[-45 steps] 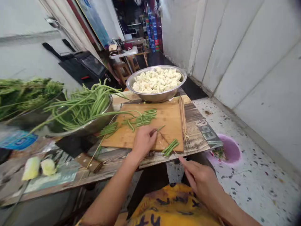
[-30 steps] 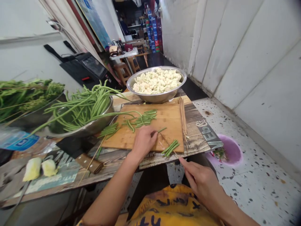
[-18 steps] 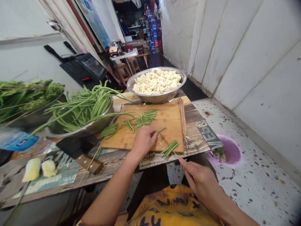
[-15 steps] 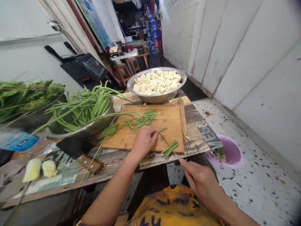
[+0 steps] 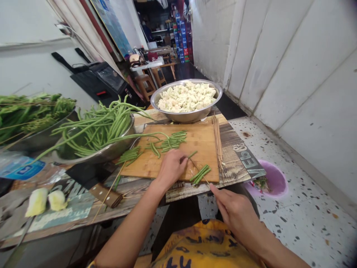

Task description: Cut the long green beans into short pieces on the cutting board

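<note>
My right hand (image 5: 235, 208) is closed on the near end of a thin bamboo skewer (image 5: 207, 180), low at the front edge of the cutting board (image 5: 202, 137). Several short green bean pieces (image 5: 200, 174) sit side by side across that skewer, whose tip points up and left toward my other hand. Over the board's middle, my left hand (image 5: 173, 164) pinches one cut bean piece (image 5: 192, 154) that sticks out past the thumb. The left fingertips are partly hidden behind the hand. More cut bean pieces (image 5: 174, 140) lie beyond it, with another bunch (image 5: 129, 155) at the board's left.
Loose skewers (image 5: 216, 139) lie along the board's right side. A steel bowl of cauliflower (image 5: 186, 117) stands behind, a bowl of long beans (image 5: 111, 149) to the left. A cleaver (image 5: 104, 194) and two pale vegetable pieces (image 5: 38, 202) lie front left. A pink basin (image 5: 275, 178) is on the floor.
My right hand has shifted slightly left and up, carrying the skewer and its bean pieces a little further left. My left hand stays nearly in place with its bean piece.
</note>
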The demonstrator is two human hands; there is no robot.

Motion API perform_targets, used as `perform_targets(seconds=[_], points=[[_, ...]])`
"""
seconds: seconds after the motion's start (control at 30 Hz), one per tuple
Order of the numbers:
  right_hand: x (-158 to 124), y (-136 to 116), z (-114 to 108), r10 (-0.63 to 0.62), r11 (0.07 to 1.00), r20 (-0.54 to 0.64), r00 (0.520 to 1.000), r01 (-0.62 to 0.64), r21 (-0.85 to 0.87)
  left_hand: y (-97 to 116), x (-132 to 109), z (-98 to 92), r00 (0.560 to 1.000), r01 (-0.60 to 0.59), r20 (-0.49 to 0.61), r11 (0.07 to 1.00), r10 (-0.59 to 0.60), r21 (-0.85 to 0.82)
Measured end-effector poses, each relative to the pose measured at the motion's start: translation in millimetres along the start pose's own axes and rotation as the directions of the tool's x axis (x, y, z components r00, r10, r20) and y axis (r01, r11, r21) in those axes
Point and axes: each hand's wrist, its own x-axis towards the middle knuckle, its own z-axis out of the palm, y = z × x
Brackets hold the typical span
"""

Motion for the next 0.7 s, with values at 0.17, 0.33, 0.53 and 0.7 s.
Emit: perform_targets(seconds=[0.17,0.33,0.53,0.7], points=[[8,0,3,0.021,0.999,0.038,0.999,-0.020,-0.034,1,1,-0.6,1.000,-0.007,0.011,1.000,0.007,-0.005],[28,-2,8,0.071,0.985,0.100,0.992,-0.054,-0.162,5,1,-3.1,1.000,-0.004,0.021,1.000,0.004,-0.023],[58,-15,4,0.164,0.941,0.231,0.959,-0.082,-0.330,2,0,-3.1,1.000,-0.004,0.013,0.999,0.005,-0.041],[71,-20,1,0.187,0.925,0.213,0.959,-0.099,-0.366,-1,2,-2.2,0.999,0.018,0.043,0.998,-0.015,-0.056]])
